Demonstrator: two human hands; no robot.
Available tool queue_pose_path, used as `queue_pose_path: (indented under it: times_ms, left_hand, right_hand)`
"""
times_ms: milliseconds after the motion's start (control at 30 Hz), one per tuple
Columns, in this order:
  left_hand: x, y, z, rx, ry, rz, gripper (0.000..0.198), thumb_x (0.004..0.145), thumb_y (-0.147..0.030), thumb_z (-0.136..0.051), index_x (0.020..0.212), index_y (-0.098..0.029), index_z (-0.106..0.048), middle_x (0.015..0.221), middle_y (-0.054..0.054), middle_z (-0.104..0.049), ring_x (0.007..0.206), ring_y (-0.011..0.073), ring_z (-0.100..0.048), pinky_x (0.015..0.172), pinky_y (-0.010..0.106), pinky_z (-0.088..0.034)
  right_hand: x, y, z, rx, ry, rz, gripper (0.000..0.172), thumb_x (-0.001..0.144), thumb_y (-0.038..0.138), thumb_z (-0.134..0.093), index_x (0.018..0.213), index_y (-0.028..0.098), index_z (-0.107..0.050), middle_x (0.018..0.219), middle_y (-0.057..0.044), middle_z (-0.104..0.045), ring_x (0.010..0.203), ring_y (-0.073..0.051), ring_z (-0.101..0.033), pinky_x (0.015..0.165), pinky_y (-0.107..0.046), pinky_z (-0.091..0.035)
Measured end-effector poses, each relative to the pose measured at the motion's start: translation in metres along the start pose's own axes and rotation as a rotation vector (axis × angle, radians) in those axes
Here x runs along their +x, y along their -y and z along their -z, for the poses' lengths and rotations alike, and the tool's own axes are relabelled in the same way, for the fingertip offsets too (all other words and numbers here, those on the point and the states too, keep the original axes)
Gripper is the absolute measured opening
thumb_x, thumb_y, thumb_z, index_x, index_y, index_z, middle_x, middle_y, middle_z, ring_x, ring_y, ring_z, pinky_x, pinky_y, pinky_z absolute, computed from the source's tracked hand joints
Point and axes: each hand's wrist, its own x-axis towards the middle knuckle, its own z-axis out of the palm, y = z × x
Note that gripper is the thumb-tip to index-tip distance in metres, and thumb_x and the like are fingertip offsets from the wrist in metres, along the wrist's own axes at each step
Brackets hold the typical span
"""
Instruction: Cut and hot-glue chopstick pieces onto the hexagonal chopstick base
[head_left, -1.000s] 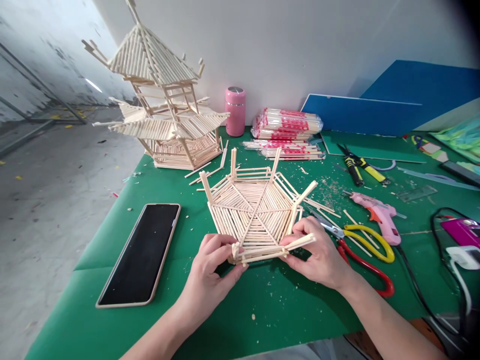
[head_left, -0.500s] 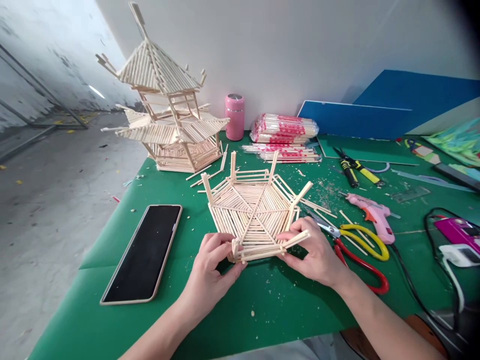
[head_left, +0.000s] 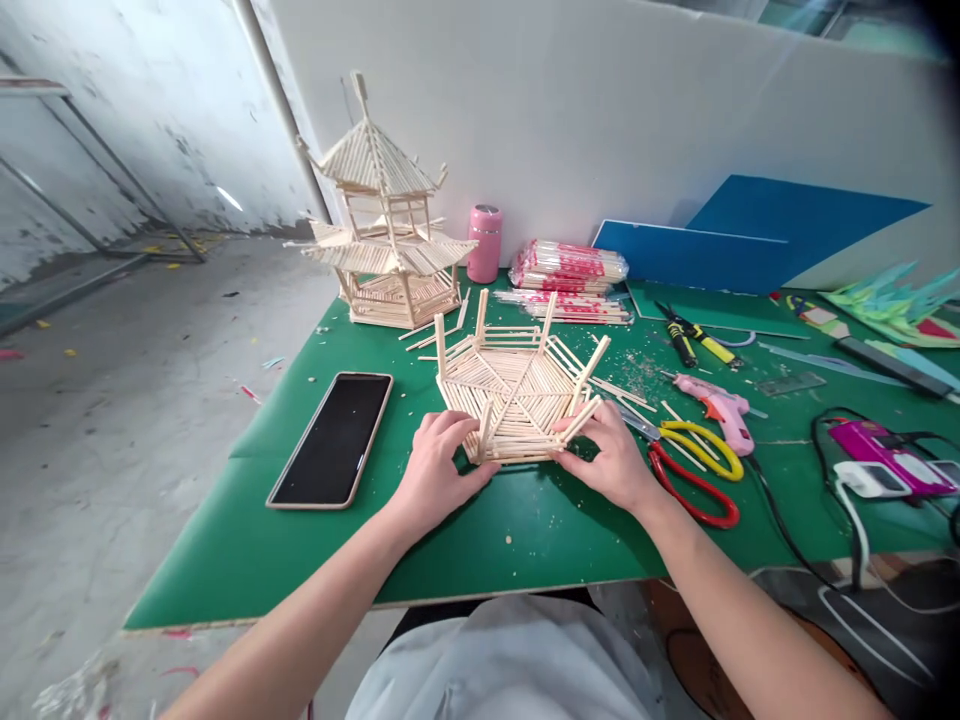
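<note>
A hexagonal stick base point(head_left: 517, 385) of pale wooden sticks, with upright posts at its corners and low rails between several of them, lies on the green table in front of me. My left hand point(head_left: 442, 460) grips its near left corner, thumb below and fingers by the post. At the near right corner, my right hand point(head_left: 607, 455) pinches the base beside a post that leans outward. Behind it to the left stands a stick pagoda point(head_left: 390, 215) with two roof tiers. Scissors point(head_left: 686, 460) with red and yellow handles lie just right of my right hand.
A phone point(head_left: 334, 440) lies at the left. Farther back are a pink flask point(head_left: 485, 243), bagged sticks point(head_left: 570, 270) and pliers point(head_left: 694, 335). A pink glue gun point(head_left: 716, 408) and a magenta device point(head_left: 889, 455) with cables lie right. Loose sticks point(head_left: 622, 395) are scattered behind the scissors.
The view has pulled back and shifted, showing more of the table's front edge and my lap. The near left post now stands more upright; both hands remain on the base.
</note>
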Motion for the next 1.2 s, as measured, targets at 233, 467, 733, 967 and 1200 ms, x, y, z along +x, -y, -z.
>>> queue_pose_path:
  times_ms: [233, 467, 733, 967, 1200]
  left_hand:
    - [-0.0024, 0.0014, 0.0003, 0.025, -0.029, 0.009, 0.031, 0.067, -0.031, -0.066, 0.093, -0.015, -0.061, 0.099, 0.010, -0.060, 0.093, 0.0273, -0.049, 0.080, 0.043, -0.042]
    - [-0.0028, -0.0026, 0.0023, 0.037, -0.009, -0.005, 0.028, 0.068, -0.030, -0.066, 0.092, -0.016, -0.061, 0.098, 0.009, -0.060, 0.092, 0.0260, -0.049, 0.078, 0.041, -0.043]
    - [-0.0013, 0.0010, 0.0030, 0.022, 0.030, -0.031, 0.025, 0.071, -0.026, -0.063, 0.094, -0.017, -0.060, 0.098, 0.010, -0.059, 0.091, 0.0267, -0.048, 0.077, 0.043, -0.043]
    - [-0.0016, 0.0033, 0.0021, -0.016, 0.057, -0.042, 0.018, 0.074, -0.027, -0.060, 0.091, -0.022, -0.060, 0.096, 0.007, -0.059, 0.091, 0.0257, -0.049, 0.077, 0.042, -0.044]
    - [-0.0006, 0.0030, 0.0026, -0.035, 0.061, -0.070, 0.019, 0.074, -0.024, -0.060, 0.093, -0.023, -0.059, 0.096, 0.007, -0.060, 0.090, 0.0253, -0.050, 0.077, 0.042, -0.044]
  right_hand:
    - [-0.0010, 0.0016, 0.0009, 0.005, -0.026, 0.027, 0.014, 0.070, 0.024, -0.067, 0.084, 0.022, -0.063, 0.088, -0.005, -0.054, 0.087, -0.023, -0.051, 0.077, -0.040, -0.044]
    - [-0.0002, 0.0038, -0.0007, 0.019, -0.033, 0.029, 0.015, 0.069, 0.020, -0.068, 0.084, 0.021, -0.064, 0.087, -0.006, -0.054, 0.086, -0.023, -0.050, 0.076, -0.039, -0.044]
    - [0.0025, 0.0056, 0.0008, 0.015, -0.031, 0.010, 0.017, 0.068, 0.019, -0.067, 0.085, 0.021, -0.063, 0.085, -0.005, -0.054, 0.085, -0.021, -0.051, 0.075, -0.037, -0.044]
    - [0.0039, 0.0044, 0.0014, 0.023, -0.010, -0.027, 0.014, 0.071, 0.022, -0.065, 0.084, 0.023, -0.063, 0.086, -0.005, -0.052, 0.082, -0.020, -0.051, 0.074, -0.036, -0.044]
    - [0.0041, 0.0043, 0.0006, 0.031, 0.010, -0.061, 0.013, 0.073, 0.024, -0.064, 0.085, 0.025, -0.062, 0.087, -0.004, -0.050, 0.083, -0.021, -0.050, 0.074, -0.037, -0.045]
